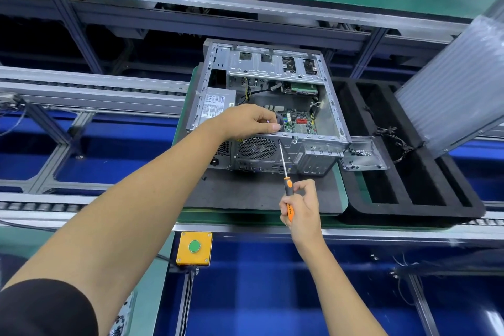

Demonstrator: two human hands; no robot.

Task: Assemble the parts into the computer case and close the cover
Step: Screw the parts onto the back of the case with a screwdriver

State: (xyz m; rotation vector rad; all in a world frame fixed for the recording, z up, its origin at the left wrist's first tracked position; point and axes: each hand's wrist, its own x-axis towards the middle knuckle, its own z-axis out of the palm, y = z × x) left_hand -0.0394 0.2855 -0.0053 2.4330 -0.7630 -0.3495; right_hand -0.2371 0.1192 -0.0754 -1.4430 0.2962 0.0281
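Note:
An open grey computer case lies on a dark mat, its rear panel facing me and its cover off. Inside I see the power supply at left, a green motherboard and a drive cage at the back. My left hand reaches over the rear edge and grips a round dark fan part just inside, fingers curled round it. My right hand grips the orange-and-black screwdriver; its tip touches the rear panel near the fan grille.
A small clear tray with several screws sits at the case's right corner. A black foam tray with cables lies to the right. A ribbed grey panel leans at far right. A yellow box with a green button is on the near rail.

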